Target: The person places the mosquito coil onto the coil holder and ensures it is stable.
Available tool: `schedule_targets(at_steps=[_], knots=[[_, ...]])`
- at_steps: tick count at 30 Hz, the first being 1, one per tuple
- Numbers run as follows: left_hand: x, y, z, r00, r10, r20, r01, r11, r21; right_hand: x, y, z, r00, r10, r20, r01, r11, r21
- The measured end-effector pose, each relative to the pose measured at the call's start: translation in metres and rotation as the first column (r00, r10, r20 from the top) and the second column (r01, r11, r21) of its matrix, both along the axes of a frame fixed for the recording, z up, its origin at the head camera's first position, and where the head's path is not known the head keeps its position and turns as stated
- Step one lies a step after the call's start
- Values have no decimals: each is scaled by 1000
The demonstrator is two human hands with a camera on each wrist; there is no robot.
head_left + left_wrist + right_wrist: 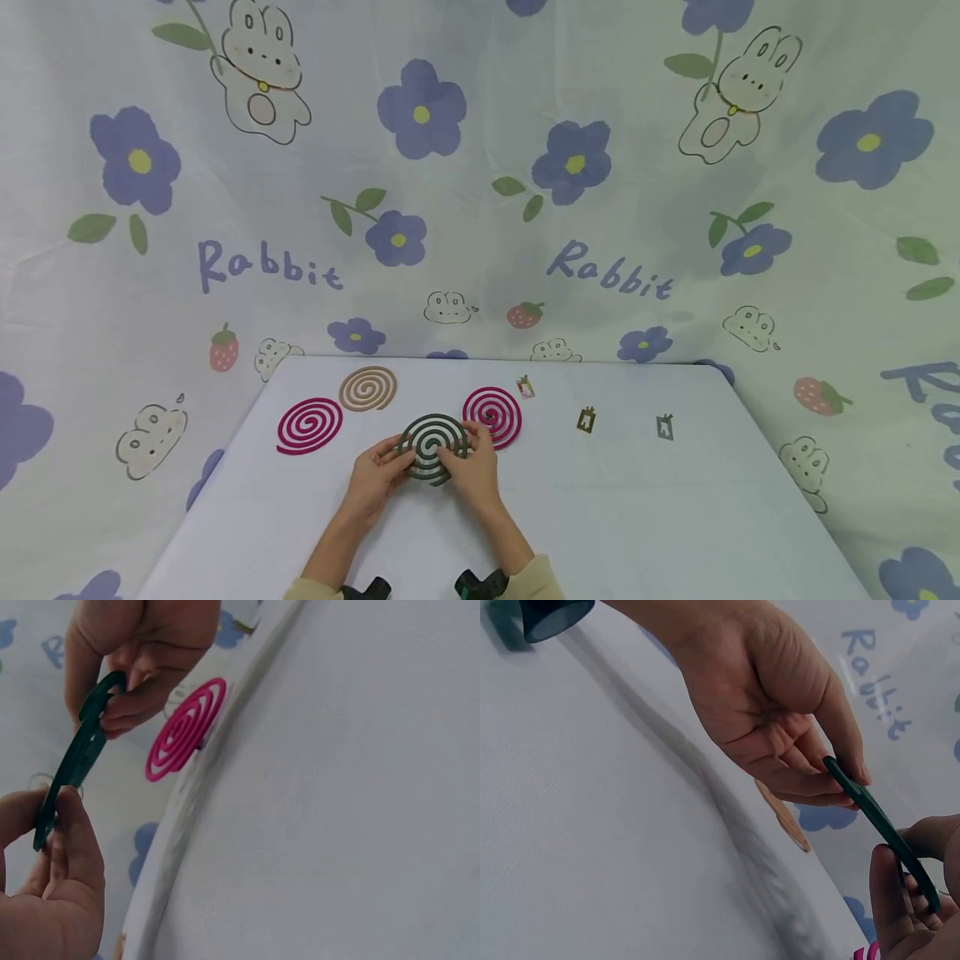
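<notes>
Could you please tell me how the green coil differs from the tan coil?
The green coil is dark green, while the tan coil is light brown. The green coil is held between the left hand and right hand, whereas no hand touches the tan coil. The green coil is tilted, while the tan coil lies flat on the table. Both are spirals.
</notes>
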State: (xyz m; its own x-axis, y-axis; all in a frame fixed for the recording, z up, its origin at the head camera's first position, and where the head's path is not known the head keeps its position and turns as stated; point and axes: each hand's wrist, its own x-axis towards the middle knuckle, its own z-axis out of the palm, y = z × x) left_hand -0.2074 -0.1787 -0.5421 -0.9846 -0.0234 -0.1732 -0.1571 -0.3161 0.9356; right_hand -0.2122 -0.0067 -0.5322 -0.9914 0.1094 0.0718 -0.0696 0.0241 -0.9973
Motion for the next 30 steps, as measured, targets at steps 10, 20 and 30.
schedule_targets(at_steps=[10, 20, 30], knots=[[-2, 6, 5, 1000, -1, -1, 1, 998, -57, -6, 9, -6, 1000, 6, 14, -6, 1000, 18], [-5, 13, 7, 1000, 0, 19, 1, 998, -61, -12, 23, -6, 989, 148, -7, -148, 987, 56], [-15, 20, 5, 999, -33, 33, 36, 994, -99, -20, 38, -1, 985, 172, 21, -173, 977, 126]])
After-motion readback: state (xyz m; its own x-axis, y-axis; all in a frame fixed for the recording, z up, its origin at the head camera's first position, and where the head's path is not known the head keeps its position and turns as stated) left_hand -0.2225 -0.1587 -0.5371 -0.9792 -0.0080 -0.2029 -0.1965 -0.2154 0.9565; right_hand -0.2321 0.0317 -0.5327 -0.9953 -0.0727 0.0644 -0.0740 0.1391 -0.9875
